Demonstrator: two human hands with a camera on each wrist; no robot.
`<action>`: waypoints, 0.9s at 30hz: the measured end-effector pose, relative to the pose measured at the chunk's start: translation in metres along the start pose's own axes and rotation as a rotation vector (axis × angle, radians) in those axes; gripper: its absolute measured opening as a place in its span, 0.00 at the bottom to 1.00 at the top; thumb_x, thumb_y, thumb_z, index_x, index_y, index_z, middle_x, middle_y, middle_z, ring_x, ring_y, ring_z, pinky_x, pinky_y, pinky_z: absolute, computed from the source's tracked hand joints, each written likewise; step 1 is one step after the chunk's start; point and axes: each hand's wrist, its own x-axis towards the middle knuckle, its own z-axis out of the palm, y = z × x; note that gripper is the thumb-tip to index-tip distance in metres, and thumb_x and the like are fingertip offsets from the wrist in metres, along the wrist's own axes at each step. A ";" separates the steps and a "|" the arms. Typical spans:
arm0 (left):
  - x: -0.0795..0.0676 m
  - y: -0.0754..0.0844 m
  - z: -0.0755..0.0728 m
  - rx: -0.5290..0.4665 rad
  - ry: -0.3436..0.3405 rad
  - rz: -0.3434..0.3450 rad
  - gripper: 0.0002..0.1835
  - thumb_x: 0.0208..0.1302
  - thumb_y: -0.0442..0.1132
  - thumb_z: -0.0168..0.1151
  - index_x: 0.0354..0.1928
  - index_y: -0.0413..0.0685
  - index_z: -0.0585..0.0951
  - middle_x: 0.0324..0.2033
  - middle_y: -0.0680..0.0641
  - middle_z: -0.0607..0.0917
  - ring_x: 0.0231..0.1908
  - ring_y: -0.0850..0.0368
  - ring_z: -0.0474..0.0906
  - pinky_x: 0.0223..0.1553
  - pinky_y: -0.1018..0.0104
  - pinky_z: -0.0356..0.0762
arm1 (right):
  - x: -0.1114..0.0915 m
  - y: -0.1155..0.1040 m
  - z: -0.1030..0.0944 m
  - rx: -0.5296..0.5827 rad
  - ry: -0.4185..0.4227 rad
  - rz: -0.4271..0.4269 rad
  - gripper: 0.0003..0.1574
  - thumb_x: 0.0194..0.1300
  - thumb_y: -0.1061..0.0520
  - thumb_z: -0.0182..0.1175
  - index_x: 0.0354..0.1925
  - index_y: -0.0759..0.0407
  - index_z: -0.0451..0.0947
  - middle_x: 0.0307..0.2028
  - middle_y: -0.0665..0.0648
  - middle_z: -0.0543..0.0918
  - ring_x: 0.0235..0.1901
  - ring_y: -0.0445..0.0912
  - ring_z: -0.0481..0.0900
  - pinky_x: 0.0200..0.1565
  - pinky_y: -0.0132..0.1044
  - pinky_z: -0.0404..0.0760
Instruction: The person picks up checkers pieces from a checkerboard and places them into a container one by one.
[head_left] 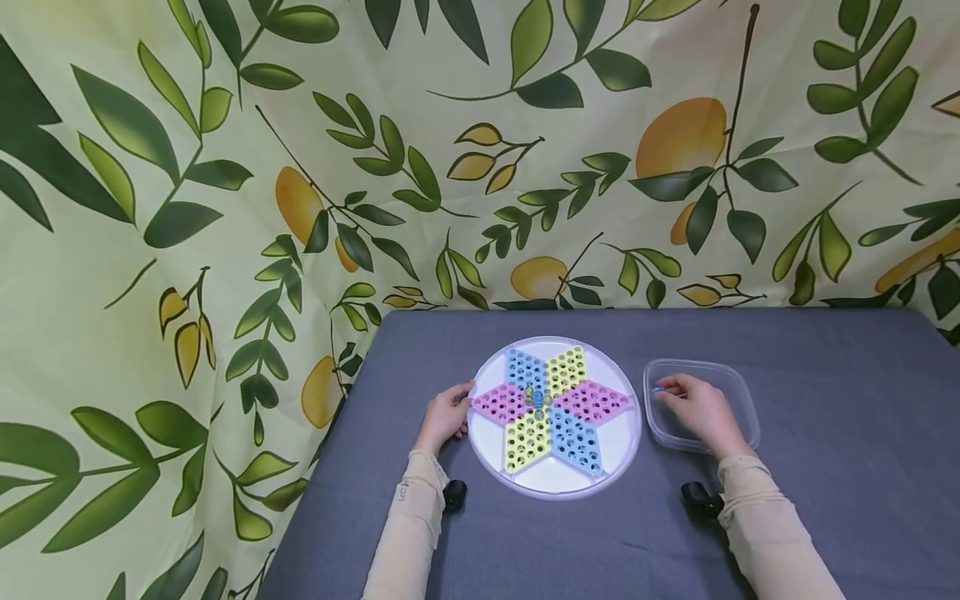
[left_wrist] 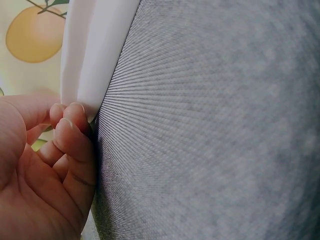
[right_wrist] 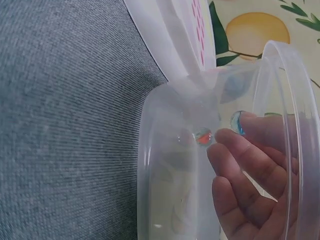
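A round white Chinese checkers board [head_left: 555,483] with a pink, blue and yellow star lies on the table, several marbles [head_left: 537,398] gathered at its centre. My left hand [head_left: 444,414] grips the board's left rim; in the left wrist view its fingertips [left_wrist: 75,117] meet the white edge. To the right of the board is a clear plastic container [head_left: 660,442]. Inside it, my right hand [head_left: 697,408] pinches a blue marble [right_wrist: 237,122] by the near-left wall. An orange marble [right_wrist: 203,136] shows close to the fingertips in the right wrist view.
Grey cloth covers the table [head_left: 600,550]. A leaf-and-fruit patterned curtain [head_left: 465,208] hangs behind and to the left. Dark camera mounts [head_left: 701,502] sit below both wrists. The board and container stand close together.
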 end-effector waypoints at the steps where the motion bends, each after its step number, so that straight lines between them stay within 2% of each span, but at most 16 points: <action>1: 0.000 0.000 0.000 -0.002 0.000 0.001 0.21 0.65 0.40 0.53 0.60 0.54 0.75 0.12 0.52 0.71 0.11 0.61 0.68 0.14 0.71 0.70 | 0.000 0.000 -0.001 0.000 -0.002 -0.002 0.16 0.63 0.57 0.57 0.45 0.66 0.78 0.36 0.64 0.83 0.37 0.54 0.79 0.33 0.36 0.72; 9: 0.000 0.000 0.000 -0.019 0.004 0.058 0.21 0.64 0.37 0.53 0.59 0.51 0.76 0.10 0.52 0.71 0.10 0.62 0.68 0.12 0.72 0.70 | 0.002 0.003 -0.006 -0.001 -0.038 -0.005 0.15 0.62 0.56 0.57 0.43 0.67 0.78 0.37 0.65 0.83 0.35 0.51 0.78 0.32 0.34 0.70; 19: 0.000 -0.002 -0.001 -0.025 -0.005 0.051 0.21 0.65 0.37 0.53 0.60 0.52 0.75 0.11 0.52 0.71 0.10 0.62 0.68 0.13 0.72 0.70 | 0.002 0.002 -0.007 0.014 -0.065 0.046 0.21 0.64 0.54 0.56 0.50 0.68 0.74 0.40 0.68 0.80 0.37 0.55 0.77 0.32 0.35 0.70; 27: 0.001 -0.001 -0.001 -0.019 -0.005 0.037 0.21 0.65 0.38 0.53 0.60 0.53 0.75 0.11 0.51 0.71 0.11 0.62 0.68 0.13 0.72 0.70 | 0.003 0.005 -0.006 0.019 -0.062 0.065 0.23 0.64 0.53 0.56 0.51 0.68 0.73 0.41 0.68 0.80 0.37 0.54 0.77 0.32 0.33 0.69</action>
